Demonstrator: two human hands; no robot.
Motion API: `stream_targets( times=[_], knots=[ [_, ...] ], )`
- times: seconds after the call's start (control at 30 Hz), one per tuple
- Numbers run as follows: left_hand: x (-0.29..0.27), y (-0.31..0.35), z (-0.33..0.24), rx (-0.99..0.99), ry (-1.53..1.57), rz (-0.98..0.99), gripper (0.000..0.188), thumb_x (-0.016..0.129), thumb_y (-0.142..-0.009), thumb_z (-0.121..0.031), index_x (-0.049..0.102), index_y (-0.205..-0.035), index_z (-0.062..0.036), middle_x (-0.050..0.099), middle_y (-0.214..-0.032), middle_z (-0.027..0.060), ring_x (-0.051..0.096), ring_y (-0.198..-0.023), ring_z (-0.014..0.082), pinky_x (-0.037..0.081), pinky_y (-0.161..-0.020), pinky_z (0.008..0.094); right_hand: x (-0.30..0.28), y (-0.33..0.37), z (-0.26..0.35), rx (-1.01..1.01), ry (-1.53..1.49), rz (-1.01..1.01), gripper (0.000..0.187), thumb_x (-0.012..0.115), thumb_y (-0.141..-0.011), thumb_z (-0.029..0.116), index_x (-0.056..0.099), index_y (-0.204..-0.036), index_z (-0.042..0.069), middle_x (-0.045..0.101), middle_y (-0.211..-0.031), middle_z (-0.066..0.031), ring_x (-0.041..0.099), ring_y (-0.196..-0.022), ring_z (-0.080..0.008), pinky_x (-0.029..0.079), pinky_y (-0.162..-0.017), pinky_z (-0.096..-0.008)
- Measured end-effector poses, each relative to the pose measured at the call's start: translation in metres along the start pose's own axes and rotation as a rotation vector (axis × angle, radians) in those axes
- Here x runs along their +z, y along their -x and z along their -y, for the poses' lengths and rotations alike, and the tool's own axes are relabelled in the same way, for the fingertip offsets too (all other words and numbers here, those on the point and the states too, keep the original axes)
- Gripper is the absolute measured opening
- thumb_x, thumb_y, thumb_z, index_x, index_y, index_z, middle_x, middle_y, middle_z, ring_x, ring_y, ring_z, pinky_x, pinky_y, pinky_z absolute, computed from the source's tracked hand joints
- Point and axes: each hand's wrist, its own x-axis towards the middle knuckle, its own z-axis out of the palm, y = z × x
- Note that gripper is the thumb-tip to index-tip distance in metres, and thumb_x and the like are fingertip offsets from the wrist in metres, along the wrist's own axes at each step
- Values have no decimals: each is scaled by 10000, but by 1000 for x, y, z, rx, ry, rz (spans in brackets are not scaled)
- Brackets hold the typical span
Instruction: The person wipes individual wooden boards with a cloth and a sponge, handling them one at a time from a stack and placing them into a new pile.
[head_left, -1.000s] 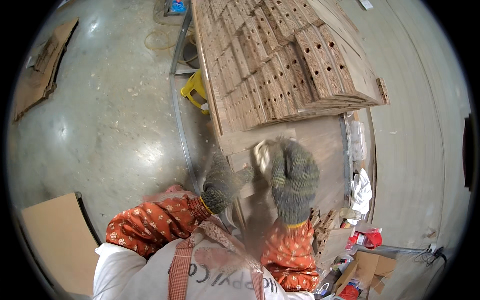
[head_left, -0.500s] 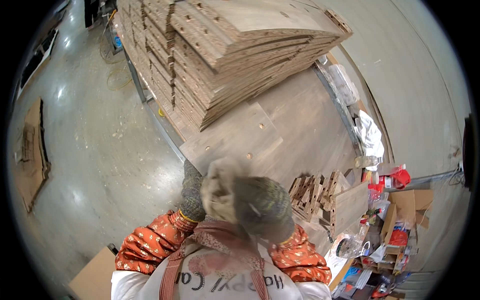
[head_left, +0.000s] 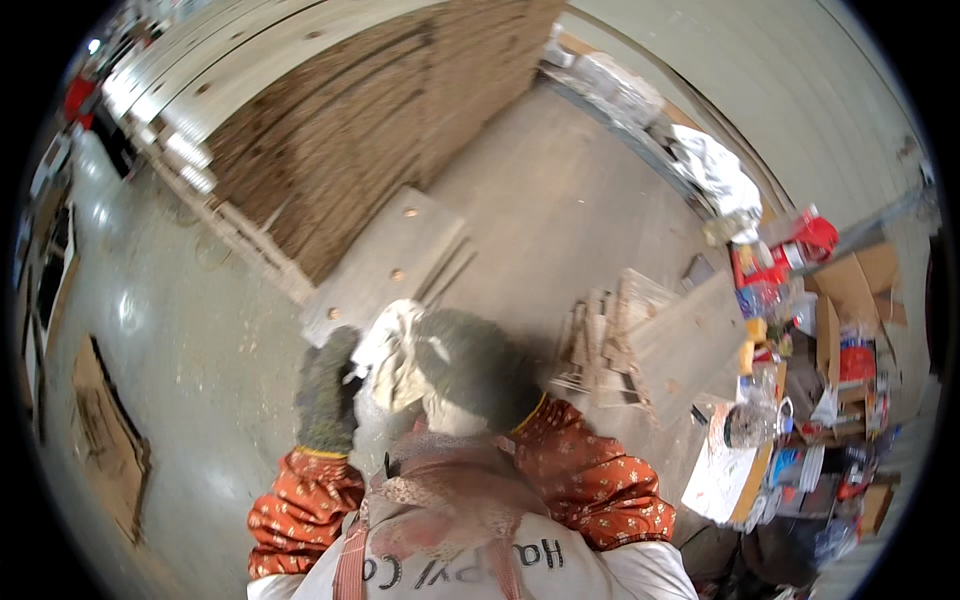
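**Cloth in your right hand, holed board before you**

Your gloved right hand (head_left: 478, 368) is closed around a crumpled pale cloth (head_left: 390, 345), which hangs by the near end of a flat board (head_left: 375, 255); you cannot tell from this view whether it touches the wood. The board lies on the worktop (head_left: 530, 180), just beside a tall stack of boards (head_left: 350, 120), with round holes showing in its face. Your gloved left hand (head_left: 325, 392) is at the board's near left corner; its fingers are too blurred to tell whether they grip. To your right, a loose pile of wood strips (head_left: 597, 350) lies beside a wider panel (head_left: 690, 345). White crumpled material (head_left: 712, 172) lies along the worktop's far right edge.
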Motion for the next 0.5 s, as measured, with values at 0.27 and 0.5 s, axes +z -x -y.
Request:
stream_targets(
  times=[0.27,0.5],
  knots=[
    [46,73,8,1175,-603,53,752,755,-807,-238,368,-1406,2,413,-1413,188,400,-1308,282,312,-1097,428,-64,92,19,183,269,631,214,542,-870,253,645,-961,89,645,-911,-87,637,-893,-206,502,-773,-361],
    [166,131,6,1558,-1078,811,962,826,-664,-472,415,-1393,4,356,-1451,281,350,-1349,428,276,-1110,531,-123,180,14,354,143,291,285,564,-881,325,635,-1059,114,620,-811,-88,615,-729,-238,520,-690,-413]
  ],
)
